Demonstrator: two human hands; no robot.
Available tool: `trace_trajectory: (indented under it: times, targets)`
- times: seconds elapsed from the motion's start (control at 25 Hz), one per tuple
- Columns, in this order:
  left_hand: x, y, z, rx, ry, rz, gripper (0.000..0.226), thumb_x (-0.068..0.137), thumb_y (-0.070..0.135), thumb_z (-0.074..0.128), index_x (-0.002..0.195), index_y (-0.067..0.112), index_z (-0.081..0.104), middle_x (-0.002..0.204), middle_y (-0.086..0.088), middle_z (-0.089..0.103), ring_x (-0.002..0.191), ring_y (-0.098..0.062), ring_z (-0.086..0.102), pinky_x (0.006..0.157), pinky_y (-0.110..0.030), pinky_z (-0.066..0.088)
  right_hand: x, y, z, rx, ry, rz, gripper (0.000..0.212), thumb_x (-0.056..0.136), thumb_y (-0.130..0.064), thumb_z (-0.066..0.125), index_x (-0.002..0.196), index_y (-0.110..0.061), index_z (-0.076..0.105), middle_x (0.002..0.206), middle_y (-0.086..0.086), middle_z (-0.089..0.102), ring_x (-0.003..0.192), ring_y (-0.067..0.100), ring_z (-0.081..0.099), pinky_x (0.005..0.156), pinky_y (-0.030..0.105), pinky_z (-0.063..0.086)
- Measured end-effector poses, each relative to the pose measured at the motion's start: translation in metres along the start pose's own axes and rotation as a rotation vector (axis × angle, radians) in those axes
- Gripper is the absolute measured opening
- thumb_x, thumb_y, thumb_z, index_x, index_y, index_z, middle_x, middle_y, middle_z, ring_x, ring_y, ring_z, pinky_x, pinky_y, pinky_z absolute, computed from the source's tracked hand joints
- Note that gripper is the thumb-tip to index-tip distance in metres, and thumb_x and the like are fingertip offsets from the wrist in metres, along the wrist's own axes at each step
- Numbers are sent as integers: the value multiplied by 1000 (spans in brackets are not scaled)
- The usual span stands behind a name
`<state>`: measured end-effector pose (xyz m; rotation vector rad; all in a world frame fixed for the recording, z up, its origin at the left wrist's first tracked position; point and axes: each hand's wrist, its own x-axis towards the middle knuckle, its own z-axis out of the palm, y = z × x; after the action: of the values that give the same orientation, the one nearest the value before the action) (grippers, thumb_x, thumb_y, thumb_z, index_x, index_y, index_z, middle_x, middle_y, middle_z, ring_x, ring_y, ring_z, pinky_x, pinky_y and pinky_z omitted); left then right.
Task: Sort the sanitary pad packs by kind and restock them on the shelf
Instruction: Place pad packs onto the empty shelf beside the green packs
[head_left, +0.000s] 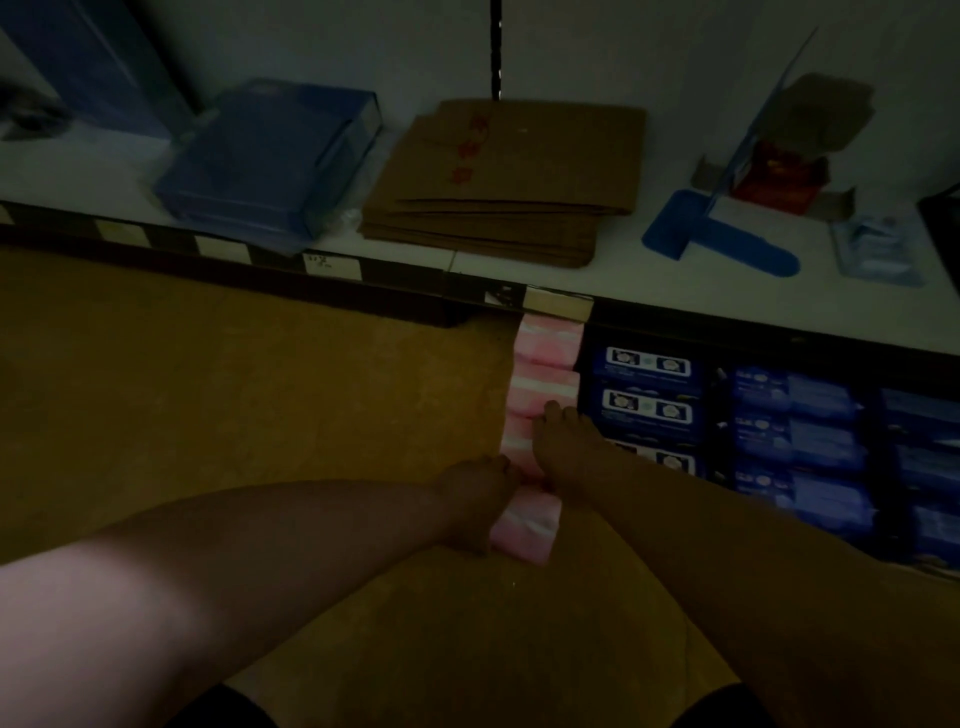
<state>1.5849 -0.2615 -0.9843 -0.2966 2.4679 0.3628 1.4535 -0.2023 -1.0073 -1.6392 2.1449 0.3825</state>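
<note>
Pink-and-white striped soft pack (527, 525) — near end of the pink row (545, 384), left of dark blue packs (647, 410). Left hand (475, 499) grips its left side; right hand (566, 447) — fingers flat — rests on the row just beyond.

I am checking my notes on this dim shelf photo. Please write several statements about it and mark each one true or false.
1. The pink striped packs sit left of the dark blue packs. True.
2. The right hand rests on the dark blue packs. False: it rests on the pink striped packs.
3. Flattened cardboard lies on the upper shelf. True.
4. The left hand touches nothing. False: it holds the lowest pink pack.
</note>
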Motion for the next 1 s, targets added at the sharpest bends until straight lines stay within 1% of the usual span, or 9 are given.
trace_trajectory:
  times: [0.2,0.4,0.44,0.56,0.64,0.72,0.8,0.92,1.0]
  targets:
    - [-16,-4,-13,-48,29,-36,81,74,21,75,138,7,27,138,-13,41,125,-29,42,99,-35,36,5,5,-6,57,-49,22,65,80,-31,71,128,1,42,129,21,33,113,34,39,94,37,39]
    - [-30,-10,-27,-247,49,26,81,69,18,79,134,7,33,134,-12,44,121,-27,46,94,-32,41,1,17,-15,341,-85,92,76,72,-50,73,128,-6,46,131,11,38,121,34,40,101,36,39]
    - [-35,-12,-32,-333,55,44,80,68,15,80,133,8,34,132,-10,46,119,-25,47,91,-29,42,0,21,-17,410,-66,78,72,71,-51,73,126,-10,49,128,7,43,120,28,44,100,33,39]
    - [-52,-19,-48,-584,91,58,77,67,8,80,131,14,38,119,1,48,109,-14,50,72,-12,42,-16,27,-37,718,-35,57,27,79,-28,74,98,-12,63,93,-3,57,94,15,57,85,24,41]
    - [-60,-24,-60,-747,152,83,70,66,1,78,123,18,42,107,9,47,101,-10,48,63,-5,42,-28,29,-57,845,-41,87,33,80,-24,73,107,-9,63,96,0,60,98,17,59,81,20,45]
    - [-67,-27,-76,-920,151,111,65,68,-4,74,120,19,42,108,7,48,103,-11,50,71,-11,48,-34,31,-74,931,-11,113,46,83,-20,69,124,-9,53,111,3,56,97,12,56,75,11,45]
    - [-74,-31,-95,-1081,124,144,66,70,-7,71,122,21,42,115,3,50,108,-14,51,80,-24,54,-37,33,-90,1095,60,130,47,84,-12,66,128,-7,49,106,2,54,86,7,54,63,8,44]
    - [-78,-39,-117,-1224,146,197,74,62,-2,74,120,30,42,120,0,51,114,-18,52,83,-31,54,-44,39,-114,1350,184,116,42,81,-3,67,121,-6,56,98,6,61,84,13,60,66,16,50]
    - [-77,-44,-128,-1301,163,196,73,59,0,72,119,28,42,120,-2,54,112,-17,54,84,-31,54,-47,45,-124,1456,272,103,34,78,-3,68,111,-10,61,98,10,65,88,21,63,73,25,53]
